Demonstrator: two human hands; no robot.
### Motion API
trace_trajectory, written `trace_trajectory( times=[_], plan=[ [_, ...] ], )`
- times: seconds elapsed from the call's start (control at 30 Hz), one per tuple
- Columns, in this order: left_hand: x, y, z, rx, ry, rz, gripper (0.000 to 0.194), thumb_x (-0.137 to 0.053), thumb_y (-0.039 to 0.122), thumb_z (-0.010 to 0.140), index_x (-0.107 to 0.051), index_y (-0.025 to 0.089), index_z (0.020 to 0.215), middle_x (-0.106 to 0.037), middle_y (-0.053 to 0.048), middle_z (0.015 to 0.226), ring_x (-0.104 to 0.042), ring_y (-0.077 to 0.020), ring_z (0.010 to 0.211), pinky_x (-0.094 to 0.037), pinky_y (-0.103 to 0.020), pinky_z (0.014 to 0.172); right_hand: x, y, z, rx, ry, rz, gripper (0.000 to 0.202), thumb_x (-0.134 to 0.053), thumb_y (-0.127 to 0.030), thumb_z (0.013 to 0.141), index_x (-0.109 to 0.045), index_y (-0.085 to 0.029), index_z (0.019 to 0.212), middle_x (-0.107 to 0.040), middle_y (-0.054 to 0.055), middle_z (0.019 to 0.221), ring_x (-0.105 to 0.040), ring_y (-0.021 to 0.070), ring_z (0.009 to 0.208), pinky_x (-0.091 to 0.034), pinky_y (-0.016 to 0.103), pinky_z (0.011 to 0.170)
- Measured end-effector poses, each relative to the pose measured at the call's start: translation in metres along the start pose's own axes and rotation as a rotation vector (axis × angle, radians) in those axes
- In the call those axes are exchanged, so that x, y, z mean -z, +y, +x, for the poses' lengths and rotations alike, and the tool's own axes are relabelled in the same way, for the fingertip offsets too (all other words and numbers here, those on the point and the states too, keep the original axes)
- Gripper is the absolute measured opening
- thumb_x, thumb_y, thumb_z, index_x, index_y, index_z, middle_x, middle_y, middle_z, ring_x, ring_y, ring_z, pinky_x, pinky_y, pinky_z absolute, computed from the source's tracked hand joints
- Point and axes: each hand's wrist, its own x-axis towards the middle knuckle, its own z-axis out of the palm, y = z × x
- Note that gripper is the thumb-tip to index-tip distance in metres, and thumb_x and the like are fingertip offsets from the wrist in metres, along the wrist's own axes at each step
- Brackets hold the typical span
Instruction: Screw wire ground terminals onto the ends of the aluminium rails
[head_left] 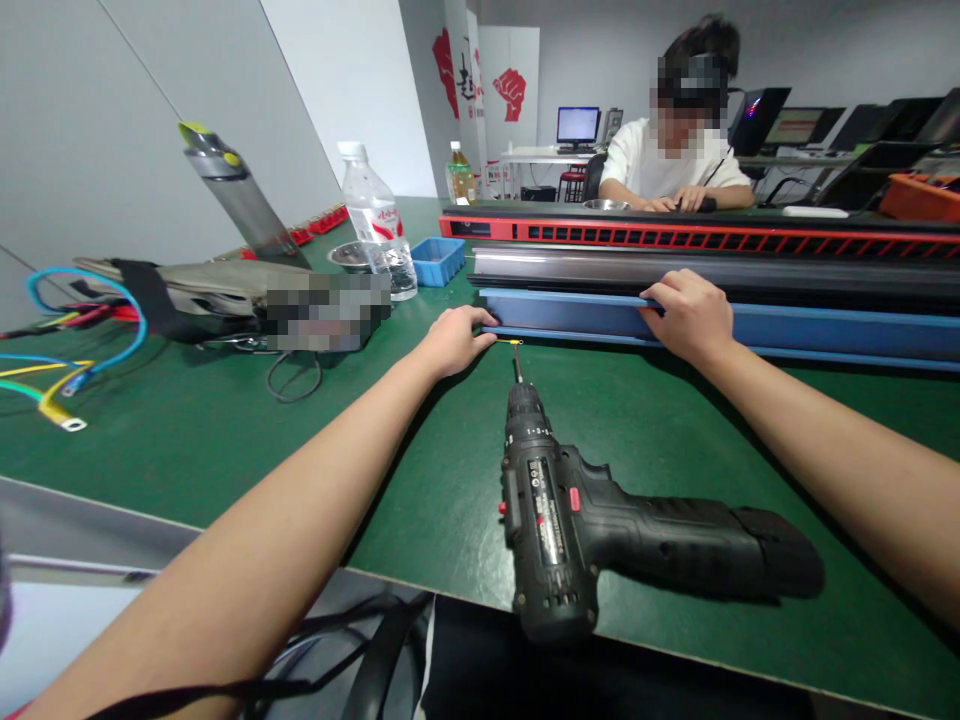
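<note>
A long blue rail (570,315) runs across the green table toward the right edge of view. At its left end, my left hand (454,340) is closed on the rail, thumb at the near side and fingers reaching over the end. A short yellow wire with a small metal lug (511,342) lies by that thumb; whether the hand touches it I cannot tell. My right hand (691,312) grips the same rail further right, thumb on the near face, fingers over the top. Between my forearms a black cordless drill (551,520) lies on its side, its bit pointing at the rail.
Behind the rail lie a grey-black rail (600,267) and a red slotted strip (675,235). A blue tray (438,262), a water bottle (376,215), a bag (217,290) and coloured cables (56,400) are at left. Across the table sits another person (667,160).
</note>
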Motion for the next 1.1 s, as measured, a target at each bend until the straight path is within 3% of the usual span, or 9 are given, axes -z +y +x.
trace_trajectory(
  times=[0.37, 0.77, 1.1],
  plan=[
    [0.005, 0.011, -0.002, 0.048, 0.008, -0.037, 0.031, -0.069, 0.028, 0.087, -0.078, 0.017, 0.115, -0.076, -0.01, 0.116, -0.071, -0.0263, 0.109, -0.05, -0.037, 0.107, -0.006, 0.004, -0.001, 0.066, 0.035, 0.033, 0.029, -0.052, -0.031, 0.098, -0.077, -0.019, 0.092, -0.072, 0.011, 0.091, -0.057, 0.0261, 0.085, -0.038, 0.039, 0.073],
    [0.001, 0.003, 0.002, 0.012, 0.04, -0.039, 0.029, -0.068, 0.035, 0.088, -0.078, 0.021, 0.112, -0.077, -0.008, 0.11, -0.07, -0.0266, 0.106, -0.052, -0.039, 0.105, -0.009, 0.007, 0.006, 0.043, -0.017, 0.076, 0.033, -0.047, -0.036, 0.099, -0.076, -0.021, 0.092, -0.071, 0.012, 0.093, -0.057, 0.0282, 0.088, -0.04, 0.04, 0.076],
    [-0.003, 0.001, -0.002, 0.001, 0.055, 0.073, 0.037, -0.055, 0.034, 0.096, -0.072, 0.024, 0.127, -0.074, -0.007, 0.123, -0.067, -0.0259, 0.11, -0.05, -0.041, 0.105, -0.012, 0.009, 0.014, -0.014, -0.046, 0.091, 0.027, -0.055, -0.036, 0.094, -0.078, -0.022, 0.093, -0.073, 0.011, 0.095, -0.058, 0.0278, 0.088, -0.039, 0.04, 0.074]
  ],
)
